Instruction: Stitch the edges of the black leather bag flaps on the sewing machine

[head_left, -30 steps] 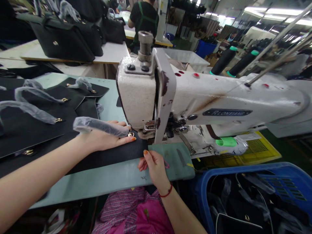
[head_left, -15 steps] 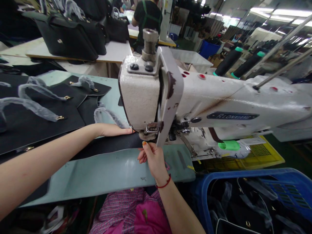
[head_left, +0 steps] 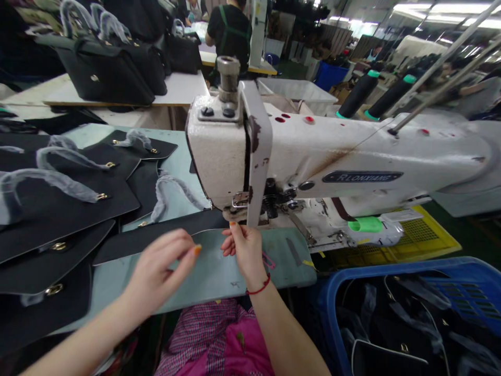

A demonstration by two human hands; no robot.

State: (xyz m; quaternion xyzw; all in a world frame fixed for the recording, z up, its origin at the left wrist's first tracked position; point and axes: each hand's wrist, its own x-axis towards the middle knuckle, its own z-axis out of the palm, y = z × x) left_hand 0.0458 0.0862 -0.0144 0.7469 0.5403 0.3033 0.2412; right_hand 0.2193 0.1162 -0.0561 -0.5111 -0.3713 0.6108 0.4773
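My left hand (head_left: 164,266), slightly blurred, is over the near part of the pale table. Its fingers are curled with the thumb close to the index finger; anything between them is hidden. Just below the sewing machine's head (head_left: 219,151), my right hand (head_left: 245,248) is closed in a pinch; what it pinches is too small to make out. A black bag panel (head_left: 144,237) with a pale edge extends to the left from under the presser foot area. Its plastic-wrapped handle (head_left: 176,183) arches up behind it.
More black bag panels (head_left: 70,209) with wrapped handles are layered on the left. A blue basket (head_left: 332,292) of bag pieces stands at the lower right. Pink thread snips (head_left: 268,260) lie beside my right wrist. Finished black bags (head_left: 102,73) and a person (head_left: 230,36) are farther back.
My left hand has let go of the panel beside the machine head and come back toward me, its fingers curling. My right hand stays pinched near the same place.
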